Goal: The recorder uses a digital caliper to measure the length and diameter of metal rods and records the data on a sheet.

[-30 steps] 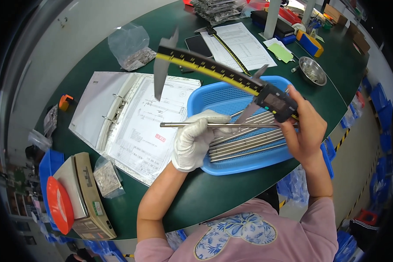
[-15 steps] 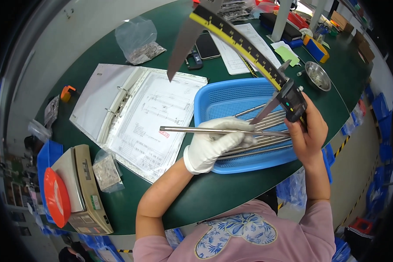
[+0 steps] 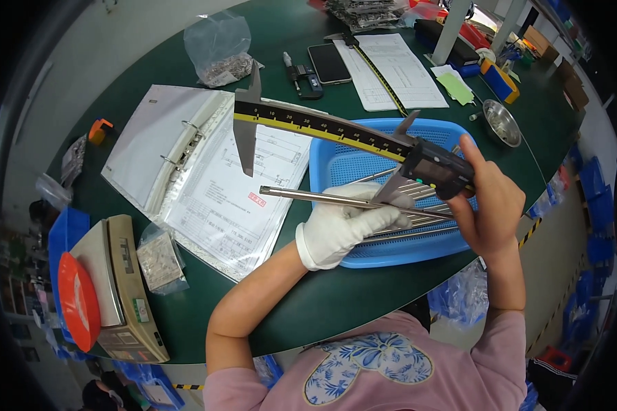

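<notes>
My left hand (image 3: 346, 229), in a white glove, is closed around a thin metal rod (image 3: 291, 194). The rod points left over the open binder (image 3: 233, 205), its other end above the basket. In my bare right hand (image 3: 495, 202) is a digital caliper (image 3: 322, 126), gripped by its dark display body. Its jaws stand wide apart: the fixed jaw hangs over the binder's drawing, and the sliding jaw reaches down beside my gloved fingers, overlapping the rod; I cannot tell whether they touch. Beneath both hands, a blue plastic basket (image 3: 391, 262) holds several similar rods (image 3: 428, 189).
Beyond the binder lie a bag of small parts (image 3: 227, 68), a small measuring device (image 3: 308, 82), a phone (image 3: 330, 64) and another caliper (image 3: 380, 74) on paper. A metal bowl (image 3: 502, 123) sits far right. At left stands a scale (image 3: 131, 294) beside an orange-red dish (image 3: 79, 301).
The caliper has swung down from a steep slant to a flatter one, its fixed jaw now lower and farther left. The rod has tilted slightly, its left end higher and a little to the right.
</notes>
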Tool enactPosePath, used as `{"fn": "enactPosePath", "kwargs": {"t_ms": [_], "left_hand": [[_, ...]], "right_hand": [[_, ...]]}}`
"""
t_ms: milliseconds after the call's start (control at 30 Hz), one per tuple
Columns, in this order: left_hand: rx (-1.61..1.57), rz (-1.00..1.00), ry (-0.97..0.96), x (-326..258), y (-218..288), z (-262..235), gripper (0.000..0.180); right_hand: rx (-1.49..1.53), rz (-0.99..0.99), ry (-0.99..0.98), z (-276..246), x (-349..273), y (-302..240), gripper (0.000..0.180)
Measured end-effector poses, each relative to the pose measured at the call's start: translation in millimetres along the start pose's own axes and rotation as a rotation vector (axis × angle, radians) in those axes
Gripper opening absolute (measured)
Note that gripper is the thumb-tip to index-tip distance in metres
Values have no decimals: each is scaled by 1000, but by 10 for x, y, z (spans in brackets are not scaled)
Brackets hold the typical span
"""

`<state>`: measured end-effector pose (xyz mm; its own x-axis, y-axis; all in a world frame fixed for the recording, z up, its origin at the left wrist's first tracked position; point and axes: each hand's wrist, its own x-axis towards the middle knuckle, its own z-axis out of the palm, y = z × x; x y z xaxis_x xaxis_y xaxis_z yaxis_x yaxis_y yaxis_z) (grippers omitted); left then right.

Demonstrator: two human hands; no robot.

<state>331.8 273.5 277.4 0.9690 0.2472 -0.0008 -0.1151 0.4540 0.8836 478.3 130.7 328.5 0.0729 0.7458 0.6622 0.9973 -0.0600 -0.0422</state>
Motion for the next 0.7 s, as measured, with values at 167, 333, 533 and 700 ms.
{"fn": "enactPosePath", "kwargs": {"t_ms": [167, 333, 533, 700], "left_hand": [[-1, 1, -30, -9, -1, -3, 26], [2, 10, -57, -11, -1, -30, 25], [1, 23, -79, 22, -21, -52, 23], [-40, 5, -57, 12, -32, -54, 23]], "right_hand": [[-12, -33, 53, 53, 10, -9, 54], [-17, -56, 68, 70, 11, 1, 54], [-29, -76, 88, 106, 13, 24, 54], [-70, -97, 99, 101, 19, 12, 55]]}}
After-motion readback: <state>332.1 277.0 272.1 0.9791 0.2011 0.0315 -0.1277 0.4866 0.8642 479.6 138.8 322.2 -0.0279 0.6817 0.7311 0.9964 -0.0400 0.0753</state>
